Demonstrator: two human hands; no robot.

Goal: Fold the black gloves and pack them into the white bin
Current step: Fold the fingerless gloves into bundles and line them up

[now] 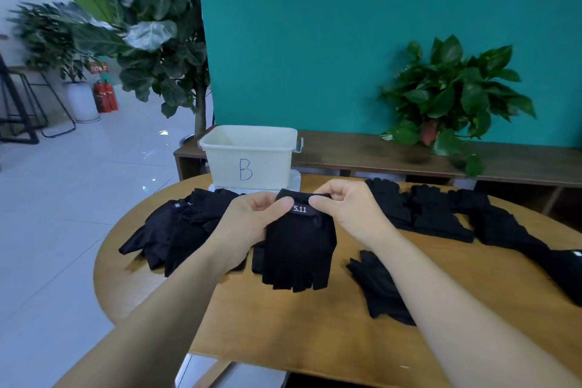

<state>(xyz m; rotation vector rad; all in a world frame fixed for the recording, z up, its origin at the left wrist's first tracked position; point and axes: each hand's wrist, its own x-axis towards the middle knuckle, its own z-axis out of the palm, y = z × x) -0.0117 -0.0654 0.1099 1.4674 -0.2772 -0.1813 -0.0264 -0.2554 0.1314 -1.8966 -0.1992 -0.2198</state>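
Note:
I hold a black fingerless glove (299,249) marked "5.11" upright above the round wooden table (283,324), its short fingers hanging down. My left hand (248,224) pinches the left side of its wrist strap and my right hand (343,208) pinches the right side. The white bin (248,157), marked with a blue "B", stands just beyond my hands at the table's far edge; what shows of its inside is bare. More black gloves lie in a heap at the left (176,230), in a row at the back right (441,214), and one near my right forearm (378,287).
A teal wall stands behind a low wooden shelf (472,157) carrying a potted green plant (453,94). A tall leafy tree (151,35) rises at the left over the white tiled floor. Bare tabletop lies in front of me under my forearms.

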